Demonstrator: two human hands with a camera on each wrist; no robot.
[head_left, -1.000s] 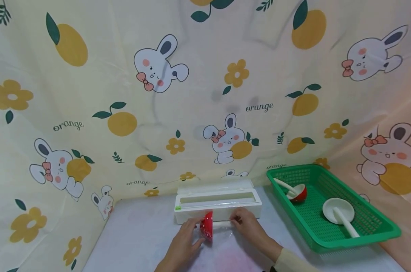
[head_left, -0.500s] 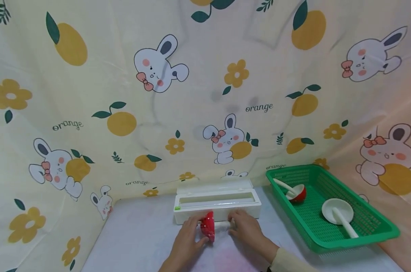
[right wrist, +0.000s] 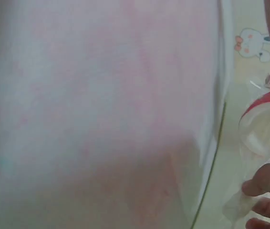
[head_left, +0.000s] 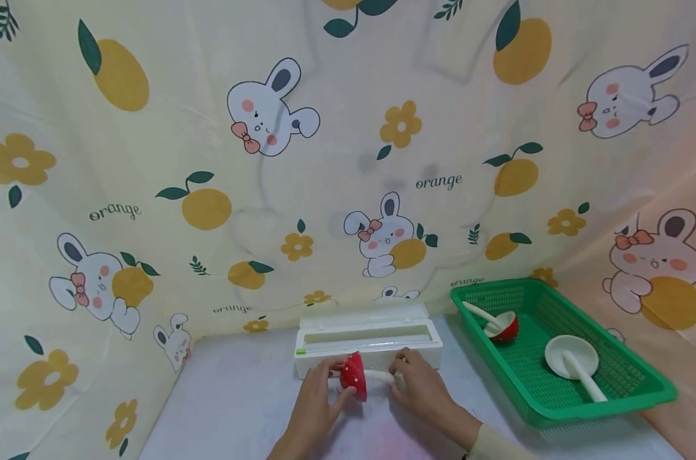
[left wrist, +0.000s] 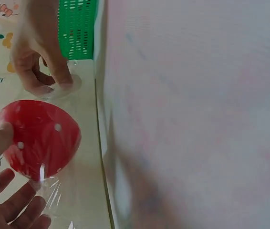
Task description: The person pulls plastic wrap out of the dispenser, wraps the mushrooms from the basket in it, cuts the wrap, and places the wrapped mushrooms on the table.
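Note:
A ladle (head_left: 353, 378) with a red, white-dotted bowl and a white handle lies sideways between both hands, close in front of the white film dispenser (head_left: 368, 358). Clear plastic film (left wrist: 54, 196) covers the bowl, showing glossy creases in the left wrist view. My left hand (head_left: 315, 401) holds the bowl from the left, thumb pressed on its red outside and fingers behind. At the other end, my right hand (head_left: 421, 388) pinches the handle's tip and the film around it. The bowl's pale inside (right wrist: 264, 131) shows through film in the right wrist view.
The dispenser's lid stands raised, with a film roll (head_left: 371, 343) inside. To the right, a green basket (head_left: 500, 383) holds a red-backed ladle (head_left: 504, 327) and another ladle with a white bowl (head_left: 572, 356). A printed curtain (head_left: 324, 191) hangs behind the table.
The ladle has risen slightly and turned, its handle now sloping down to the right. My left thumb has moved from below the bowl onto its red side. My right fingers have shifted around the handle's end.

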